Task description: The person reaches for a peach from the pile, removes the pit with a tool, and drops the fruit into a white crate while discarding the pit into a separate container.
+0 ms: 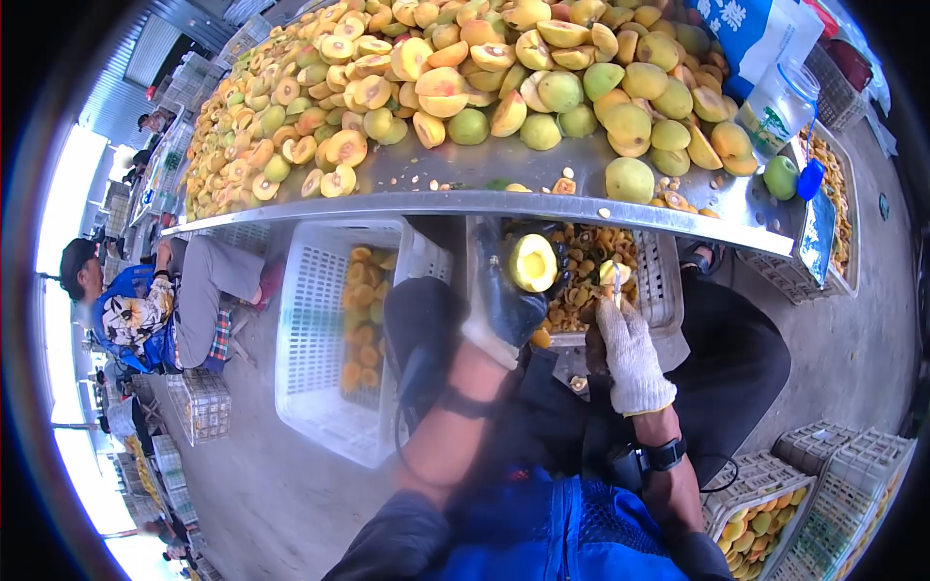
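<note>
My left hand (511, 302), in a dark coated glove, is closed round a peach half (534, 262) with its cut face up and a hollow in the middle. My right hand (630, 353), in a white knit glove, grips a small metal pitting tool (617, 285). At the tool's tip sits a pale yellow piece (614, 271), perhaps a cut-out pit with flesh. Both hands are over a crate (661, 290) holding many scraps of pits and flesh (581, 266), just below the metal table edge. The tool's handle is mostly hidden in my fingers.
A heap of halved and whole peaches (436, 87) covers the metal table (426, 174). A white crate (329, 407) with peach halves stands left of my knees. A plastic jar (775, 111) is at right; more crates (760, 474) stand lower right. A person (131, 300) sits at left.
</note>
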`<action>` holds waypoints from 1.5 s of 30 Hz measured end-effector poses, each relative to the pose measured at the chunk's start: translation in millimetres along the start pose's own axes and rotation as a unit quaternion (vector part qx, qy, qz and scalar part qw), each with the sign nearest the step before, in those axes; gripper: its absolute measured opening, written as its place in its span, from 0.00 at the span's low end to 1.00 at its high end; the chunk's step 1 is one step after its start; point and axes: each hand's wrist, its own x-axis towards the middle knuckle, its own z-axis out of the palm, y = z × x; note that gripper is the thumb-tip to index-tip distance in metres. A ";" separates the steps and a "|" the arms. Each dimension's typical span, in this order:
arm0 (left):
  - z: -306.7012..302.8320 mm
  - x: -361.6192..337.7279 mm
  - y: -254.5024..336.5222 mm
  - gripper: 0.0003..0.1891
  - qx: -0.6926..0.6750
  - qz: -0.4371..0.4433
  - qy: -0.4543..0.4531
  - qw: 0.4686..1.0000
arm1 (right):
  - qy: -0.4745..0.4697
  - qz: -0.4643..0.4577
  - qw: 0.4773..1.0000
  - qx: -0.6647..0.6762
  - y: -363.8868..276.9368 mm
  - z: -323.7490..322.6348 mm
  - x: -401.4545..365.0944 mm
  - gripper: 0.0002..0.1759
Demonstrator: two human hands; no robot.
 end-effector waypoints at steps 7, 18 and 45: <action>-72.7 -13.0 81.4 0.26 0.280 -0.084 0.207 0.933 | 0.078 -0.190 0.924 -0.322 -20.3 6.6 5.6 0.17; 45.0 95.6 84.7 0.26 0.567 0.030 -0.205 0.797 | 0.056 -0.040 0.909 -0.410 -31.8 10.7 5.3 0.20; -0.6 20.9 57.4 0.34 -0.213 -0.182 -0.035 0.959 | -0.070 -0.122 0.686 -0.714 13.0 -82.5 12.8 0.16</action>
